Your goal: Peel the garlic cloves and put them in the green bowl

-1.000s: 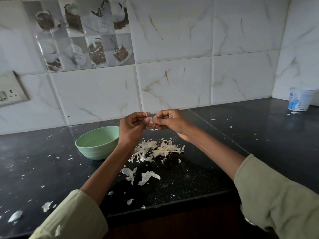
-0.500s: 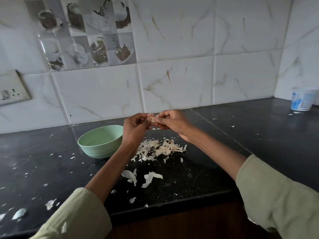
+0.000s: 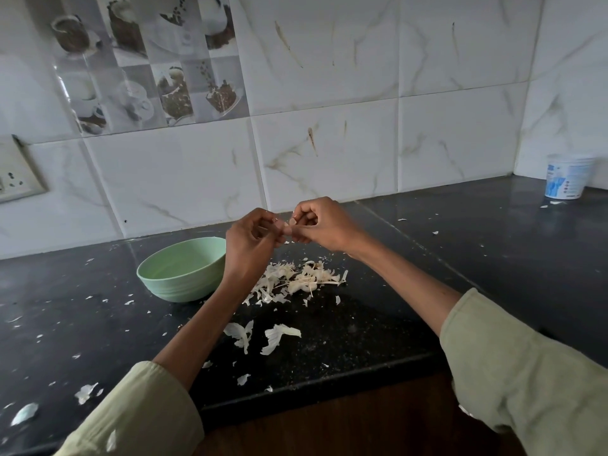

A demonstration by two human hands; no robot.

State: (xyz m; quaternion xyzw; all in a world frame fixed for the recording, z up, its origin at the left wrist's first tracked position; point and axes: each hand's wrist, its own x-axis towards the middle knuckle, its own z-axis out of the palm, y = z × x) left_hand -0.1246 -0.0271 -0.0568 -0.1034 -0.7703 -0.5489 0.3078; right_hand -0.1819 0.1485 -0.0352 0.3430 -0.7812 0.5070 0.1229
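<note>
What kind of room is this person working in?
Most likely a home kitchen: a dark stone countertop backed by marble-look wall tiles, some printed with coffee cups, a wall socket, and garlic skins beside a green bowl.

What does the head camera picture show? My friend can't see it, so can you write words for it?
Two hands, the left hand and right hand, pinch a small garlic clove between them above a dark counter. Below lies a pile of white garlic skins, with a green bowl to the left. A white tub stands far right.
</note>
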